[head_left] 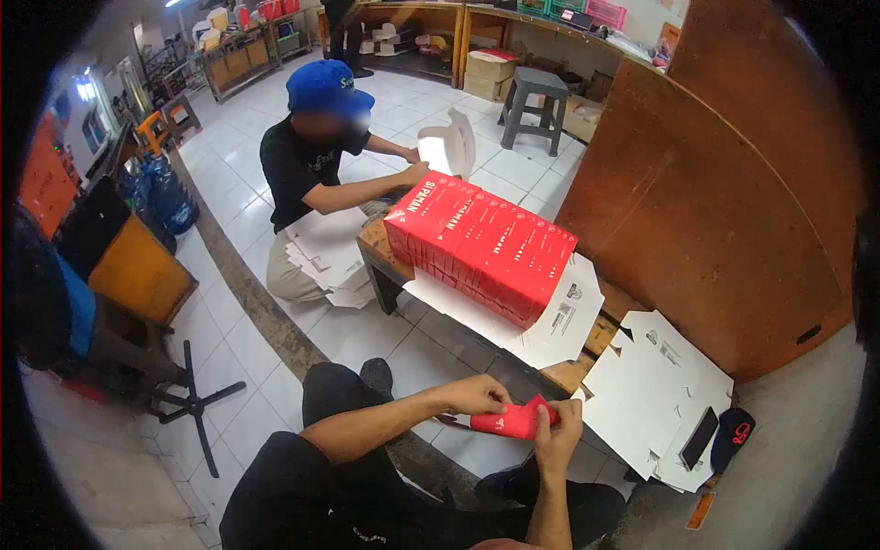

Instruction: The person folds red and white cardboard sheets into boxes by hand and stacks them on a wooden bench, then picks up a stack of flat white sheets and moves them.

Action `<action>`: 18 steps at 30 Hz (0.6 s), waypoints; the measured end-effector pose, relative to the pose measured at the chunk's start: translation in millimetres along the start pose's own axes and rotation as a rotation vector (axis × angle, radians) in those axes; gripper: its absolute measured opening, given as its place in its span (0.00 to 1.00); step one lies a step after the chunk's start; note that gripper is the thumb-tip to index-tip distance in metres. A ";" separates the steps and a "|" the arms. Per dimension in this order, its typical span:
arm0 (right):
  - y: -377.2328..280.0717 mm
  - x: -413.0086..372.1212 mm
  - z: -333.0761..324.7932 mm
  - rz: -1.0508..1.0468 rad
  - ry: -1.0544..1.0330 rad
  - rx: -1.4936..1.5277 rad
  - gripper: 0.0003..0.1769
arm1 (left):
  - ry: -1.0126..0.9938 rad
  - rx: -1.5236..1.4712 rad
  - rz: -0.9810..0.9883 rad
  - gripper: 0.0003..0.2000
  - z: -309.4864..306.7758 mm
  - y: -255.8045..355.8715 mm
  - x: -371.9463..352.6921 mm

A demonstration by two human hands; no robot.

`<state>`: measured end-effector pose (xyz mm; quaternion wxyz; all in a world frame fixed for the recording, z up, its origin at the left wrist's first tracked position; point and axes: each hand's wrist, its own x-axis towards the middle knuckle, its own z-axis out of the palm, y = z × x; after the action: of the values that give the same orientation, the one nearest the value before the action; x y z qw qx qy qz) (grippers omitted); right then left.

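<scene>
My left hand (478, 395) pinches the left end of a small red cardboard box (510, 422), partly folded, with white print. On its right end, the fingers of my right hand (559, 433) are closed around the card. The box is held above the floor, in front of my lap. Just beyond it, a block of finished red boxes (490, 240) printed "SI PAMAN" stands in tight rows on a low wooden bench. Under that block lie white flat cardboard sheets (550, 335).
More flat white sheets (646, 390) lie to the right, with a dark phone (699, 438) and a black cap (733, 440) beside them. Across the bench sits a co-worker (312, 156) holding a white card piece (448, 147). A grey stool (534, 105) stands behind.
</scene>
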<state>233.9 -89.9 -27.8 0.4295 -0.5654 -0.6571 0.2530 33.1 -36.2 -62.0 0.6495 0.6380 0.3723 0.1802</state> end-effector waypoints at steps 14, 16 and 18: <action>-1.9 0.6 4.7 0.186 -0.285 0.278 0.10 | -0.151 -0.042 0.064 0.13 -9.4 9.7 -7.1; -1.4 1.2 0.3 0.108 -0.460 0.156 0.10 | -0.269 0.091 0.066 0.14 -2.7 15.4 -8.4; 3.3 2.3 7.3 -0.099 -0.362 0.083 0.10 | -0.210 0.140 0.076 0.14 5.3 8.2 -6.8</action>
<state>229.5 -85.8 -33.6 0.3394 -0.4594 -0.7396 0.3561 34.3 -43.7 -52.9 0.6315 0.7107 0.2896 0.1106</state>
